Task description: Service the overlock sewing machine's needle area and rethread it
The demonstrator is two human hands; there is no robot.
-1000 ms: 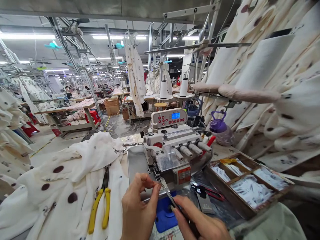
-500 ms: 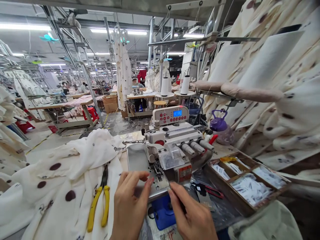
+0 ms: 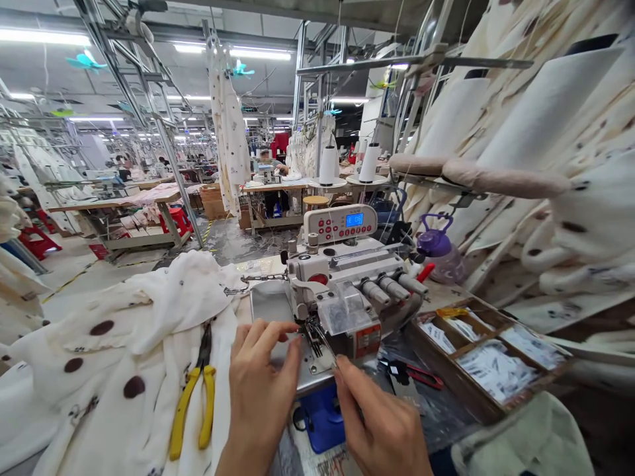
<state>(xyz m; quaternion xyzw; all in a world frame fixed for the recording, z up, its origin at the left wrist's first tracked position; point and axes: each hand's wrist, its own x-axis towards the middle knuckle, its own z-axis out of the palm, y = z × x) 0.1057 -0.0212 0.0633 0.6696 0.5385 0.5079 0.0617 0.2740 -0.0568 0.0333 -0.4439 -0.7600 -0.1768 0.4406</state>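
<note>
Right hand (image 3: pixel 381 411) clamps a slim metal tool (image 3: pixel 328 346), long axis slanting forward-left, tip toward the sewing machine (image 3: pixel 331 268); left hand (image 3: pixel 264 383) holds thumb and fingers apart.

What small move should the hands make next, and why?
Probably nudge the tweezers slightly toward the needle area of the sewing machine: the right hand holds them pointing there, while the left hand is open beside it. Whether they touch anything there is too small to tell.

Garment workshop: sewing machine (image 3: pixel 347 258), thread cones (image 3: pixel 370 165), hanging spotted cloth (image 3: pixel 228 132); worktables (image 3: pixel 275 188) behind, probably with more machines (image 3: pixel 265 173).
</note>
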